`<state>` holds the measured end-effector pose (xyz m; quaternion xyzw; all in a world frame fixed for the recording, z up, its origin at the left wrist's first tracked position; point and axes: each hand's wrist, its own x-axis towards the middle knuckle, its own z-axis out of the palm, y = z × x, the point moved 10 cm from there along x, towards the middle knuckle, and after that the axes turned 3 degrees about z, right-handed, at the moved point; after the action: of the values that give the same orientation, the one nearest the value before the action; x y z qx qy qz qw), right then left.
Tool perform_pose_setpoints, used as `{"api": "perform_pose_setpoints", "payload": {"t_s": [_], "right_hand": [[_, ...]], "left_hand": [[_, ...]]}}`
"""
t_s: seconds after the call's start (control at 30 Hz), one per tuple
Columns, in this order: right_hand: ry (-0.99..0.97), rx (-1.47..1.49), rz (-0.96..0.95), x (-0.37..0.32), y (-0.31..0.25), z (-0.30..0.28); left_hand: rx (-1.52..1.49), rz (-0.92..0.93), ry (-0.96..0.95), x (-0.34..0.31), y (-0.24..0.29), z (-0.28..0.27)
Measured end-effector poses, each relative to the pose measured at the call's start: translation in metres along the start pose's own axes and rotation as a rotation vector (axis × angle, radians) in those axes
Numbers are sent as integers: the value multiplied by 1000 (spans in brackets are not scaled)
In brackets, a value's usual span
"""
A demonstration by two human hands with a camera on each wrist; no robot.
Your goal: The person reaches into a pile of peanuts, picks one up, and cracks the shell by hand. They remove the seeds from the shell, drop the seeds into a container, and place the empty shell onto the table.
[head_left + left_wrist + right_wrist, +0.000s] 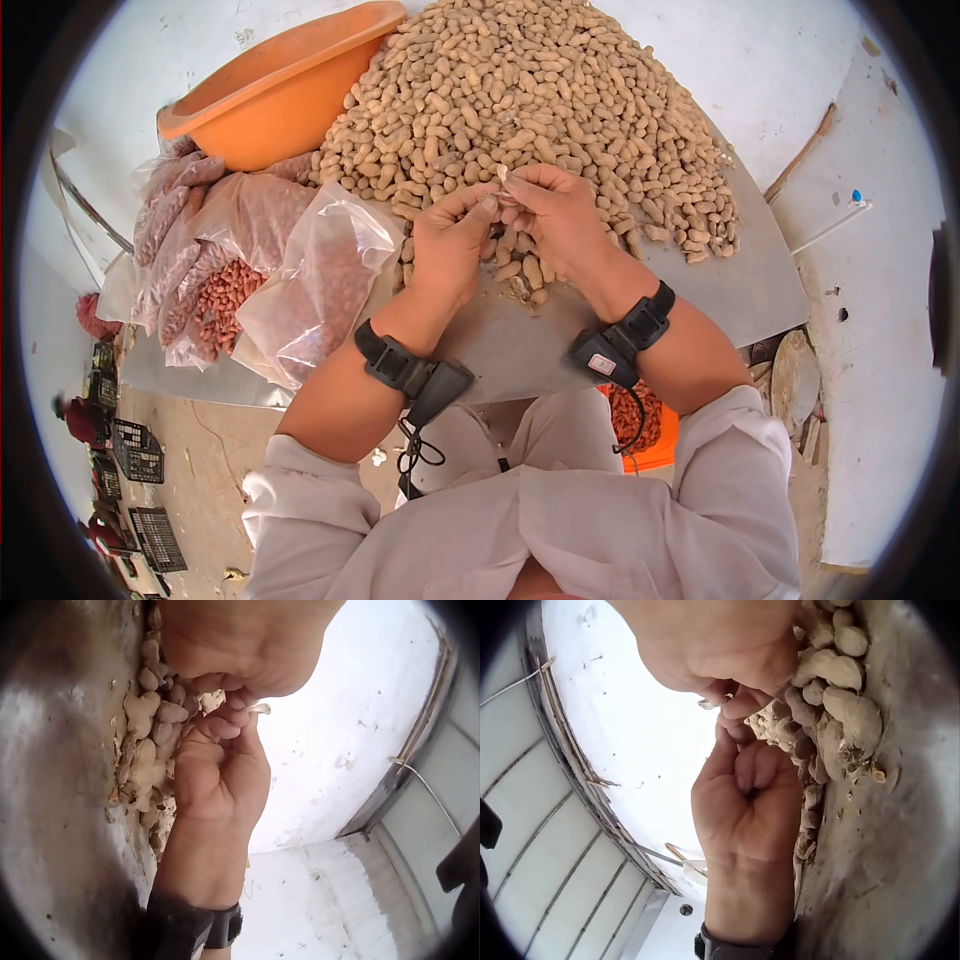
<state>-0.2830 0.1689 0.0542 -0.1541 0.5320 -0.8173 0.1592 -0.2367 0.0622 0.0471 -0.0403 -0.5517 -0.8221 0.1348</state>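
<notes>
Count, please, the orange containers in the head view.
2: an orange basin beside the unshelled peanuts, and a partly hidden container below the table, holding shelled peanuts. Others may be hidden.

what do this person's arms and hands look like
The hands are bare, without gloves. Pale, loose sleeves are pushed up. Black wrist straps carry dark blocks with black cables; the right block bears a small white label.

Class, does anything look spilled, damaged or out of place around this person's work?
Small crumbs, perhaps spilled shell bits, lie scattered on the table by the near edge of the peanut pile. The right-hand wall looks damaged, with dark spots like holes.
</notes>
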Motion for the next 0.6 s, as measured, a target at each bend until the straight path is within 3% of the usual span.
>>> {"api": "perform_pose_setpoints", "payload": {"t_s": [0.2,0.4,0.5,0.6], "right_hand": [[-41,56,-80,2,-5,1],[-25,-395,-353,-9,-34,10],[-2,-809,-583,-24,-53,27],[-55,-996,-812,-40,-64,48]], "left_hand": [[-154,-26,-4,3,-5,1],[-349,-124,-95,2,-11,6],[-448,-300,-7,-2,-26,5],[-551,-355,-53,-2,-30,8]]}}
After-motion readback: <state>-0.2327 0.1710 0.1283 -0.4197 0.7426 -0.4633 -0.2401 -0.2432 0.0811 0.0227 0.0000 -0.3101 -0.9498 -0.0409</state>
